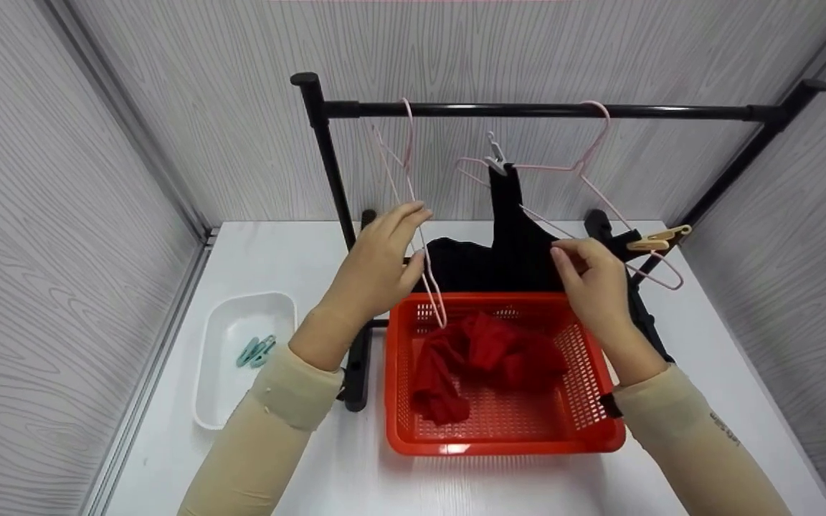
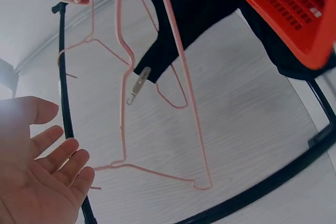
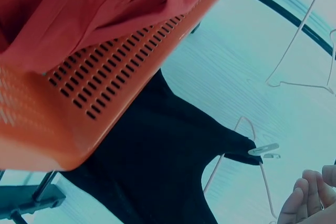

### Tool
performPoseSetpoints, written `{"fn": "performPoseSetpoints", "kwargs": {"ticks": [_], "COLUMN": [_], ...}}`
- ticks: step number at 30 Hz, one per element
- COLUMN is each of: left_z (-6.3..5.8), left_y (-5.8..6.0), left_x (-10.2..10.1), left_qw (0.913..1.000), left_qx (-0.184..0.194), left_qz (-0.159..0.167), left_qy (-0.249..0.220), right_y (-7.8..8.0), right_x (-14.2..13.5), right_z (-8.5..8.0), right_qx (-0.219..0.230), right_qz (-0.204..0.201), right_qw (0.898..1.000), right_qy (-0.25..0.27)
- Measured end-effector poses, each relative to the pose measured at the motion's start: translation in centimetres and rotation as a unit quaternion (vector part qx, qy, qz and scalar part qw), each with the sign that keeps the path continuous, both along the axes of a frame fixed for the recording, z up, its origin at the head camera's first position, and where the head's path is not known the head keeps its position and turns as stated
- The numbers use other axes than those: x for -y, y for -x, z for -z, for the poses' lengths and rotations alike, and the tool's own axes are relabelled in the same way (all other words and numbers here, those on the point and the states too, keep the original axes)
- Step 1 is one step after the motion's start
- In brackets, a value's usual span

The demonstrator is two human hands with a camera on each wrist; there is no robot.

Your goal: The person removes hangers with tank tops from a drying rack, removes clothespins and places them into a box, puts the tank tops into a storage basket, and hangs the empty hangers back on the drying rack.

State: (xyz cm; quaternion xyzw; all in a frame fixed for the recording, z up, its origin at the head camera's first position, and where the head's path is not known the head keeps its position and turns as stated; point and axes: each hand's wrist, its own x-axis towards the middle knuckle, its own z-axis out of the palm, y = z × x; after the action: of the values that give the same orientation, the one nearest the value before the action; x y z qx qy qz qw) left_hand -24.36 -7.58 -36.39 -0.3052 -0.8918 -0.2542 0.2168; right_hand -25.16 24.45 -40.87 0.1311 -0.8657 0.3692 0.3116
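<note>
My left hand (image 1: 384,254) is beside the left pink hanger (image 1: 436,287), which hangs bare from the black rail. In the left wrist view its fingers (image 2: 65,161) are loosely bent and hold nothing. My right hand (image 1: 596,283) is in front of the black garment (image 1: 528,240), thumb near the fingertips. In the right wrist view its fingers (image 3: 307,195) appear apart from the cloth. The garment hangs on the right pink hanger (image 1: 592,150), one strap under a grey clothespin (image 1: 497,159), the other under a yellow clothespin (image 1: 660,240).
A red plastic basket (image 1: 506,448) with red cloth (image 1: 488,351) inside stands before the black rack (image 1: 470,110). To its left lies a white tray (image 1: 209,358) with several teal clothespins (image 1: 255,351). Patterned panels (image 1: 76,215) enclose the white table (image 1: 162,430).
</note>
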Motion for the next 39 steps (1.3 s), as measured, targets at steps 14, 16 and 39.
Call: {"fn": "performPoseSetpoints", "kwargs": {"ticks": [14,16,39], "left_z": [-0.8,-1.0,-0.1], "left_y": [-1.6,-1.8,-4.2], "left_x": [-3.7,-4.5,-11.3], "left_qw": [0.9976,0.9972,0.9923], "left_qx": [0.044,0.05,0.079], "left_qz": [0.03,0.033,-0.013], "left_qy": [-0.045,-0.044,-0.094], "right_y": [-0.5,-0.6,-1.3], "right_x": [-3.1,-3.4,-7.5], "right_z": [-1.2,-1.4,-2.8], "right_qx": [-0.021,-0.028,-0.048], "right_qz": [0.025,0.031,0.07], "right_qw": [0.999,0.999,0.996], "right_qy": [-0.028,-0.03,0.016]}}
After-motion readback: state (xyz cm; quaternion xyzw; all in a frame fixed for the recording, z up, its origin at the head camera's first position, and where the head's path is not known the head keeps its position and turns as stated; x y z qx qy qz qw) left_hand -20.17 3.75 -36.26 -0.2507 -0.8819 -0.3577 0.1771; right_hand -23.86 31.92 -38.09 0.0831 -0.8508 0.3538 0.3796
